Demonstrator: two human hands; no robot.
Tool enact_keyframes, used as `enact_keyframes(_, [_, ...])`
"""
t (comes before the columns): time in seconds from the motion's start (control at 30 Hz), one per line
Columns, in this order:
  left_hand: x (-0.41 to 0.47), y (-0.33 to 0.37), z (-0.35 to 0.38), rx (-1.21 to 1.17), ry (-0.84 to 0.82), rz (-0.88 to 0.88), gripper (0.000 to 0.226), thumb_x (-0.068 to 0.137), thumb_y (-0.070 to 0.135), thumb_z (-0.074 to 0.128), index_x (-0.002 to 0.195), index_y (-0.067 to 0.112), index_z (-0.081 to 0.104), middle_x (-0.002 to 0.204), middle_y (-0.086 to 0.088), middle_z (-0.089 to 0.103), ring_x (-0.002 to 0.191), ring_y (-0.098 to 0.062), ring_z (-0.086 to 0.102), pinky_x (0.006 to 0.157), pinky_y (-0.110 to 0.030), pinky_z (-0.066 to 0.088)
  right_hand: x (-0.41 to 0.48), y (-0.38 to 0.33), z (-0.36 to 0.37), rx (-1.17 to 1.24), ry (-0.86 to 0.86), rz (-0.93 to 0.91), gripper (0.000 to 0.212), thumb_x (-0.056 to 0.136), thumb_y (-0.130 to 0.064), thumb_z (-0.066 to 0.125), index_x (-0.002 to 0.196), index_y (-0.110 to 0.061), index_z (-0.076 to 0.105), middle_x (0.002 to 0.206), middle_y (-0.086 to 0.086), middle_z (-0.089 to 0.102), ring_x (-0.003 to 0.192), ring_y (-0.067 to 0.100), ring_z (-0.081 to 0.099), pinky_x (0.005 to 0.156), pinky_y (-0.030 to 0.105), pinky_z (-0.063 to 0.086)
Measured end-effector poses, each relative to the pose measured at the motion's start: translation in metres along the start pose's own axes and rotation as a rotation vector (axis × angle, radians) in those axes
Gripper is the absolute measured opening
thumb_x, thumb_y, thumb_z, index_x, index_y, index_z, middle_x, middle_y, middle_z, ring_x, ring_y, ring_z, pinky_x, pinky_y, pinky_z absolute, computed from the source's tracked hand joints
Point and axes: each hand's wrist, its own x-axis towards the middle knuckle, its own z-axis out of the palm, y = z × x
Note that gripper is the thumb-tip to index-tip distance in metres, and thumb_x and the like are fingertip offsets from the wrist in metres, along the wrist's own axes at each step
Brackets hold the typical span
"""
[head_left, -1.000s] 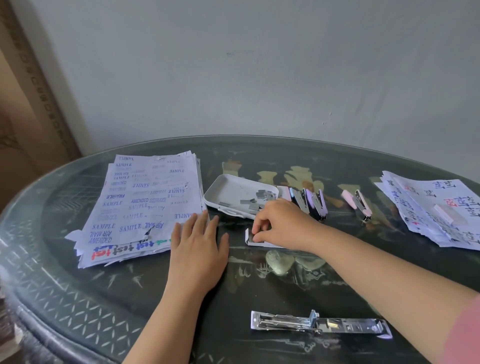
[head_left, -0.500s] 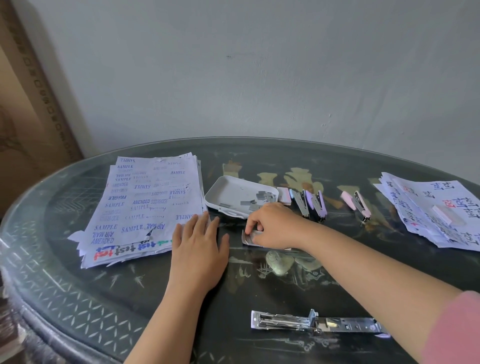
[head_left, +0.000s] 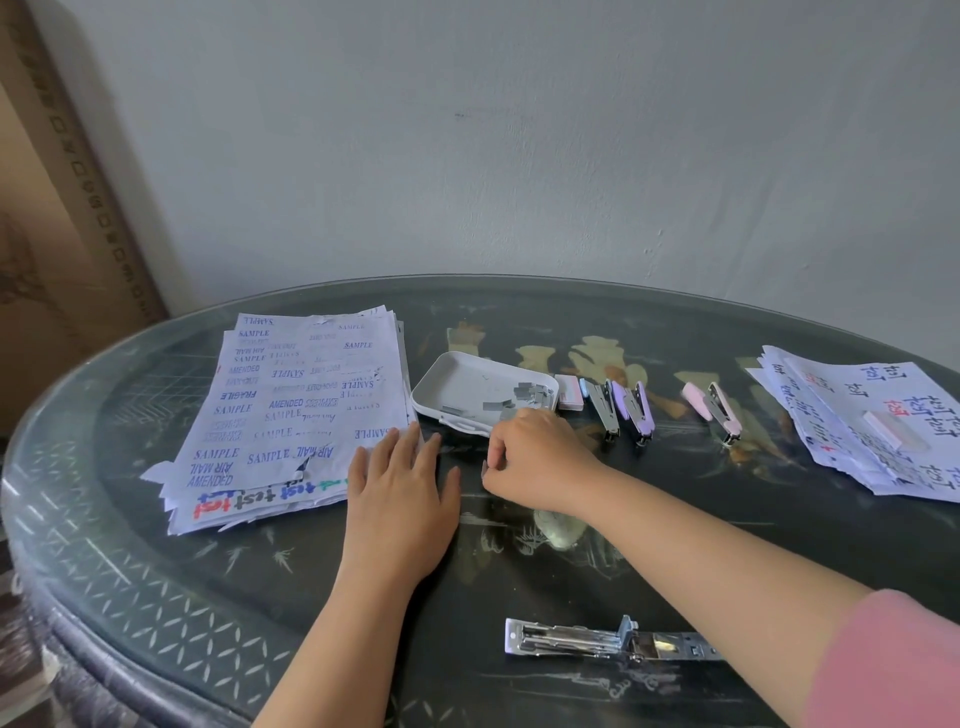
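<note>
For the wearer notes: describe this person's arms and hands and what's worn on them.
The left hand and forearm are bare, with no sleeve in view. The right hand is bare too; a pink sleeve starts higher up that arm. No gloves, rings or watch show.
</note>
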Motion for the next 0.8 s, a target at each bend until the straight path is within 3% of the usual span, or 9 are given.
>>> enact_keyframes(0.17, [0.0, 0.0, 0.0, -0.005, 0.006, 0.005, 0.053, 0.097, 0.048, 0.03, 0.147, 0.029, 0.031, 0.158, 0.006, 0.021, 0.147, -0.014, 0.011, 0.119, -0.04, 0.002, 0.0, 0.001, 0.002, 0.039, 0.037, -0.016, 0.016, 0.08, -0.017, 0.06, 0.069, -0.014, 0.072, 0.076, 0.001, 0.069, 0.092, 0.019, 0.06, 0.086, 0.037, 0.051])
enact_keyframes(0.4, [0.0, -0.002, 0.003, -0.039, 0.016, 0.012, 0.053, 0.097, 0.047, 0.031, 0.147, 0.029, 0.029, 0.159, 0.006, 0.02, 0.147, -0.015, 0.011, 0.119, -0.04, 0.003, -0.006, -0.002, 0.007, 0.149, 0.103, 0.007, 0.014, 0.075, -0.015, 0.061, 0.066, -0.009, 0.07, 0.074, 0.003, 0.069, 0.079, 0.016, 0.06, 0.075, 0.036, 0.055])
enact_keyframes(0.57, [0.0, -0.004, 0.004, -0.084, 0.034, 0.029, 0.054, 0.097, 0.045, 0.034, 0.149, 0.029, 0.025, 0.159, 0.005, 0.02, 0.147, -0.015, 0.011, 0.119, -0.04, 0.001, -0.012, 0.0, 0.007, 0.382, 0.22, 0.076, 0.005, 0.076, -0.019, 0.064, 0.074, -0.015, 0.067, 0.076, -0.005, 0.067, 0.071, 0.008, 0.057, 0.072, 0.034, 0.054])
enact_keyframes(0.7, [0.0, -0.006, 0.002, -0.147, 0.091, 0.06, 0.05, 0.096, 0.037, 0.045, 0.143, 0.021, 0.039, 0.154, 0.0, 0.031, 0.146, -0.017, 0.02, 0.12, -0.042, 0.002, -0.027, 0.003, 0.0, 0.584, 0.29, 0.161, 0.009, 0.079, -0.011, 0.065, 0.084, -0.019, 0.064, 0.073, -0.006, 0.064, 0.068, 0.011, 0.059, 0.072, 0.031, 0.053])
enact_keyframes(0.8, [-0.005, -0.004, -0.008, -0.239, 0.189, 0.15, 0.035, 0.091, 0.027, 0.054, 0.124, 0.017, 0.06, 0.136, 0.001, 0.055, 0.132, -0.02, 0.045, 0.115, -0.04, 0.022, -0.054, 0.011, -0.014, 0.691, 0.282, 0.207, 0.023, 0.081, -0.006, 0.063, 0.095, -0.023, 0.064, 0.077, -0.004, 0.065, 0.072, 0.012, 0.064, 0.077, 0.029, 0.056])
